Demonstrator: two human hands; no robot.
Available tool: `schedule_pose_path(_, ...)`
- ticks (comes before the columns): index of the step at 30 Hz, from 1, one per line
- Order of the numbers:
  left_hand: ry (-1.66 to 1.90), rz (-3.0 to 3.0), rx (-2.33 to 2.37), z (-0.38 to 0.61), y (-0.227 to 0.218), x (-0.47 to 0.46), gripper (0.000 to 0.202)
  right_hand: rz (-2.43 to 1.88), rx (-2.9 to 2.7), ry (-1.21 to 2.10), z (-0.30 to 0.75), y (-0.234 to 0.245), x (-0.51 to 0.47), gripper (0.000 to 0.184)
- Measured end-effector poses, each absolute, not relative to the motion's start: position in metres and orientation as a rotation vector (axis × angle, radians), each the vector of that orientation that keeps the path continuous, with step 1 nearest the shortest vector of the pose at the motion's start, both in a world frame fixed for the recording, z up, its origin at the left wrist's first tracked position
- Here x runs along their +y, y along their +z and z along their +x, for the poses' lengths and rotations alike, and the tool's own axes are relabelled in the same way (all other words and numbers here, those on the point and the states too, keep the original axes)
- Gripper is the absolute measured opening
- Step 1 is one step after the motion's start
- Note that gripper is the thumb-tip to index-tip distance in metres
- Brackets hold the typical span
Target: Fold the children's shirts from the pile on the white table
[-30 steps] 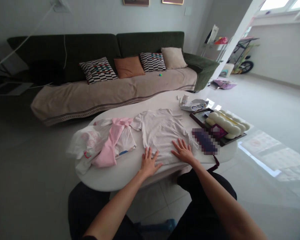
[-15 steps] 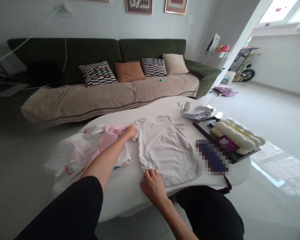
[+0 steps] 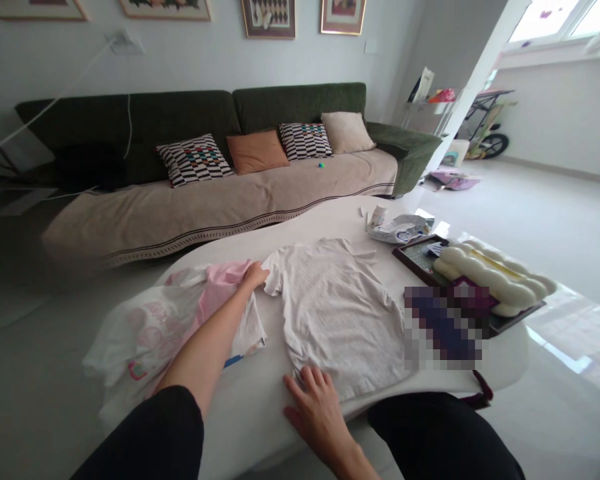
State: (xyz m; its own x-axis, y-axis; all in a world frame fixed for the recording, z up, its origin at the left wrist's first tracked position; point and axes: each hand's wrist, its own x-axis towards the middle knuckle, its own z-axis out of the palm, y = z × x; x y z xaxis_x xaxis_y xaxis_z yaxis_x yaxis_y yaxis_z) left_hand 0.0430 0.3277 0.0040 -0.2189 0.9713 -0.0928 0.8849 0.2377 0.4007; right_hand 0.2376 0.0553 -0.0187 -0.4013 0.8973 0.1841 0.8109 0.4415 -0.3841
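On the table (image 3: 260,427), the white T-shirt (image 3: 335,307) lies between both hands

T-shirt (image 3: 337,310): soft matt cloth (faintly textured) | table (image 3: 260,393): smooth white

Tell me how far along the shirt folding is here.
Done: the white T-shirt lies spread flat on the table. In hand: the left hand is at its sleeve and the right hand at its bottom hem. Left: no fold shows, and the pink-and-white clothes beside it lie in a loose pile.
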Motion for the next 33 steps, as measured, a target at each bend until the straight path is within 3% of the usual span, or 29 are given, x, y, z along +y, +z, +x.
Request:
schedule_pose_path(3,0.468,1.71,2.189,0.044,0.018,0.325,0.03,-1.531,-2.323,0.322,0.232,-0.022,0.058,0.016)
schedule_pose_path(8,0.528,1.661,2.173,0.028,0.041,0.317,0.035,-1.489,-2.211,0.492,0.246,0.001,0.05,0.025)
schedule_pose_path(16,0.372,1.666,2.121,0.009,0.051,0.297,0.047,-1.473,-2.396,0.49,0.263,0.025,0.047,0.029)
schedule_pose_path(23,0.627,1.429,1.987,0.055,0.08,0.34,0.028,-1.477,-1.876,0.645,0.306,0.02,0.047,0.027)
schedule_pose_path(33,0.784,1.369,1.765,0.169,0.013,0.376,0.023,-1.582,-1.689,0.694,0.35,-0.039,0.059,0.027)
